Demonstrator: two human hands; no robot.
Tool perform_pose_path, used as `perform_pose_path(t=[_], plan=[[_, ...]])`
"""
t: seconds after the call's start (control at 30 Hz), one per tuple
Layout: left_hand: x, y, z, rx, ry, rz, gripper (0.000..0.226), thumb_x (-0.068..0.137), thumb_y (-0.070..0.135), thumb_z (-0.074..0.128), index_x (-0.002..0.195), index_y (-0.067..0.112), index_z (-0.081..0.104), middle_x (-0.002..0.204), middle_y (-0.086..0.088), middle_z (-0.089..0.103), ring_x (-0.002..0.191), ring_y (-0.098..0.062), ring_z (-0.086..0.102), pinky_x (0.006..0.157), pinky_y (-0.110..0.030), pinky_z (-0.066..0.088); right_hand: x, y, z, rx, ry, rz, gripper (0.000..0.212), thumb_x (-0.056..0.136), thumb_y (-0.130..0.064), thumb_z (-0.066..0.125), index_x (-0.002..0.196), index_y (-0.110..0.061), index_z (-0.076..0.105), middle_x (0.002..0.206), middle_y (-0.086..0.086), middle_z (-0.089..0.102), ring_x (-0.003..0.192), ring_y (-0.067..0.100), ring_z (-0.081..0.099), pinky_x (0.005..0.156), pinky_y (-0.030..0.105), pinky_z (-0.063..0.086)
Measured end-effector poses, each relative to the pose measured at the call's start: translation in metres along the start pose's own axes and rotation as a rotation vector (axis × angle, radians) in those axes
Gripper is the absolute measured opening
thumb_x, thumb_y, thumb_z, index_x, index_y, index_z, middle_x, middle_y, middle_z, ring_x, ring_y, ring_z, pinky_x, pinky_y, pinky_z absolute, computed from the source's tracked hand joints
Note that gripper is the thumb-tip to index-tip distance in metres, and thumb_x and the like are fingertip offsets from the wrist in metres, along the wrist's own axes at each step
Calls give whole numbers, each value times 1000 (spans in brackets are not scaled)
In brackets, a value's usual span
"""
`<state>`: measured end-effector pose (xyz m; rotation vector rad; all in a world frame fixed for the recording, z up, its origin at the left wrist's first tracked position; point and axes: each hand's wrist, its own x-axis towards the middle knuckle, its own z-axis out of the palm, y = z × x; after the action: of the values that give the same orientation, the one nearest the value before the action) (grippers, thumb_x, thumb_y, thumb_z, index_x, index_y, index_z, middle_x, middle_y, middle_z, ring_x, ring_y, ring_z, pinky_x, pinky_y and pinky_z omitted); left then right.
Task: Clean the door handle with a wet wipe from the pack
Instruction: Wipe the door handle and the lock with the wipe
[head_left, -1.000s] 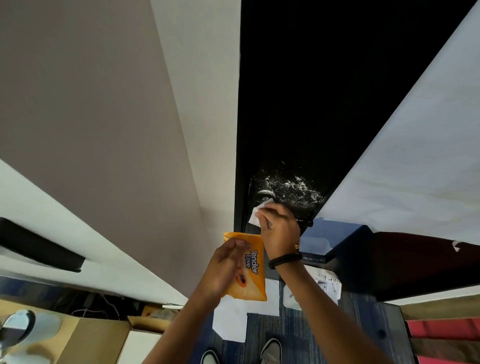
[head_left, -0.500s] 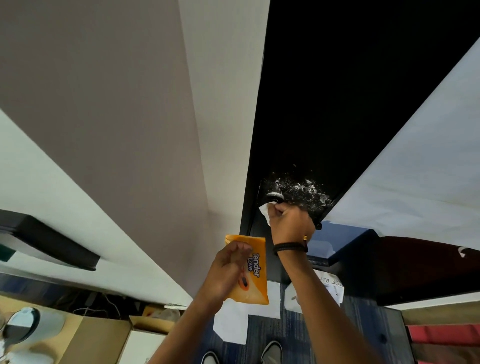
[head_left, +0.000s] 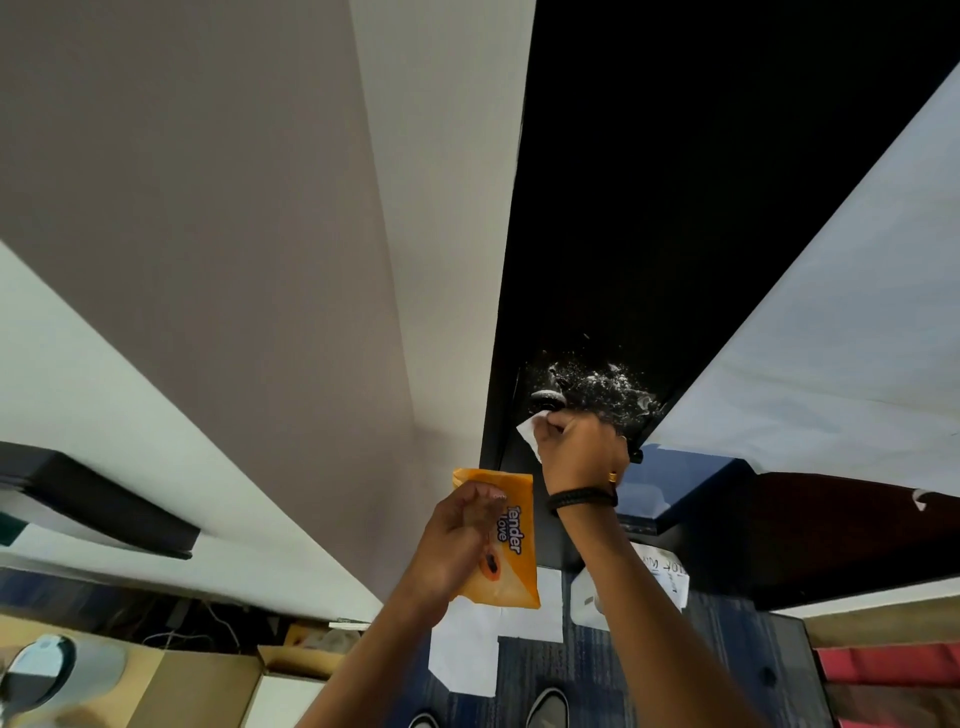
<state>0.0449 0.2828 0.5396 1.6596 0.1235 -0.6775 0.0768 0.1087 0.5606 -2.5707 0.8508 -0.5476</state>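
Head view: right hand (head_left: 579, 452) closed around a white wet wipe (head_left: 530, 434), pressed at the door handle (head_left: 548, 399) on the black door (head_left: 675, 208); handle mostly hidden by the fist. White speckled residue (head_left: 602, 387) just above the handle. Left hand (head_left: 457, 535) grips the orange wipe pack (head_left: 511, 540) below, apart from the door.

The door (head_left: 701, 182) stands ahead, with a wall (head_left: 208, 208) to its left. The handle (head_left: 548, 399) sits low on the door near its left edge. The right hand (head_left: 579, 452) is just below the handle, a wipe (head_left: 529, 434) in its grip. The left hand (head_left: 457, 535), lower and leftward, holds the pack (head_left: 511, 540). Paper sheets (head_left: 467, 654) lie on the floor (head_left: 571, 670) beneath.
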Motion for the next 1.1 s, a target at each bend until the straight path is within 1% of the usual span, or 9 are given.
perform_pose_path(t=[0.13, 0.27, 0.37, 0.5, 0.6, 0.67, 0.8, 0.93, 1.1], plan=[[1, -1, 0, 5, -10, -2, 20, 103, 46, 58, 117, 36, 68, 120, 2, 77, 102, -22, 78, 91, -45, 65, -7, 4, -4, -28, -69, -5, 18, 88, -45, 74, 87, -29, 82, 72, -4, 76, 68, 20, 70, 63, 27, 54], [3, 3, 2, 22, -11, -8, 29, 101, 51, 60, 126, 37, 66, 122, 3, 77, 102, -22, 78, 94, -49, 64, 12, 0, -2, 0, -127, 90, 18, 86, -43, 76, 75, -29, 79, 64, -8, 70, 57, 13, 61, 46, 16, 34], [4, 6, 4, 30, -13, -2, 25, 102, 48, 60, 124, 38, 65, 122, 3, 76, 102, -22, 77, 93, -46, 65, 19, -4, -1, 58, -82, 114, 22, 85, -45, 78, 74, -26, 80, 63, -6, 70, 56, 16, 60, 47, 15, 26], [3, 7, 5, 19, -27, 11, 18, 103, 44, 60, 119, 40, 65, 124, 4, 74, 104, -22, 76, 87, -40, 66, 22, -2, 2, 80, -4, 114, 28, 83, -53, 78, 80, -26, 82, 68, -1, 74, 67, 23, 69, 53, 21, 33], [-1, 7, 1, 8, -19, 16, 6, 104, 37, 60, 107, 40, 64, 115, 10, 73, 98, -16, 75, 68, -23, 61, 18, 10, 14, -25, 24, 168, 59, 80, -82, 59, 74, -26, 80, 64, -1, 71, 71, 22, 66, 79, 35, 47], [-2, 2, -2, 9, -5, 8, 7, 105, 34, 60, 107, 39, 65, 114, 8, 74, 97, -17, 76, 71, -26, 62, 13, 18, 22, -91, 47, 181, 75, 77, -92, 44, 70, -26, 78, 67, 0, 71, 83, 25, 67, 90, 41, 45], [-2, -5, -1, 19, 10, -11, 12, 104, 37, 60, 115, 37, 66, 122, 4, 74, 103, -21, 76, 86, -38, 65, 11, 12, 25, -93, -27, 132, 72, 89, -79, 41, 70, -20, 77, 69, 3, 71, 81, 28, 68, 91, 41, 46], [-6, -5, 3, 17, 1, -25, 9, 106, 32, 59, 108, 39, 65, 113, 13, 71, 95, -15, 74, 66, -20, 59, 21, 8, 18, 51, -108, 153, 60, 94, -65, 54, 60, -19, 69, 50, -5, 54, 58, 23, 59, 84, 43, 56], [-7, -5, 6, -20, -8, -61, 11, 104, 35, 61, 112, 39, 67, 119, 6, 74, 95, -19, 77, 64, -22, 62, 22, 16, 25, 63, -90, 174, 67, 88, -77, 40, 69, -23, 75, 62, -1, 67, 73, 28, 69, 85, 44, 56]])
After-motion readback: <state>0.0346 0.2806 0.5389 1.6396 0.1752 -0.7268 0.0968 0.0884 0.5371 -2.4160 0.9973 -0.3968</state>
